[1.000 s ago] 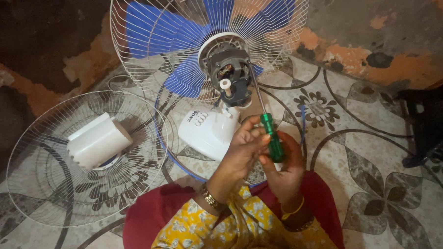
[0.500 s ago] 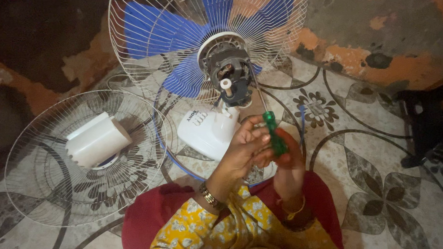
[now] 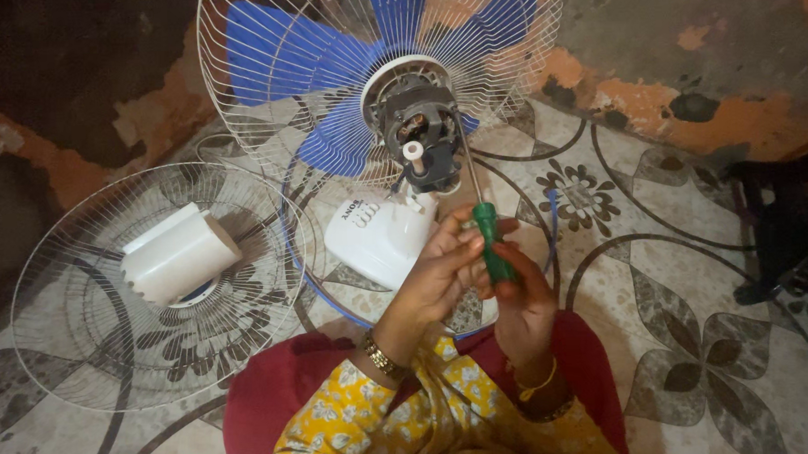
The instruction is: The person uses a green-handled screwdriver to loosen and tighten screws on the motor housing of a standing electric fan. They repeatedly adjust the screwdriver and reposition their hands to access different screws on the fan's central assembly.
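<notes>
Both hands (image 3: 477, 269) around green screwdriver (image 3: 492, 251), handle half hidden, shaft tip indistinct.

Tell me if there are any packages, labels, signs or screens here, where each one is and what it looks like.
Printed label: a short dark logo mark on the white fan housing, just below the exposed motor and beside the left hand; small, dark grey on white.
No packages, signs or screens show.
</notes>
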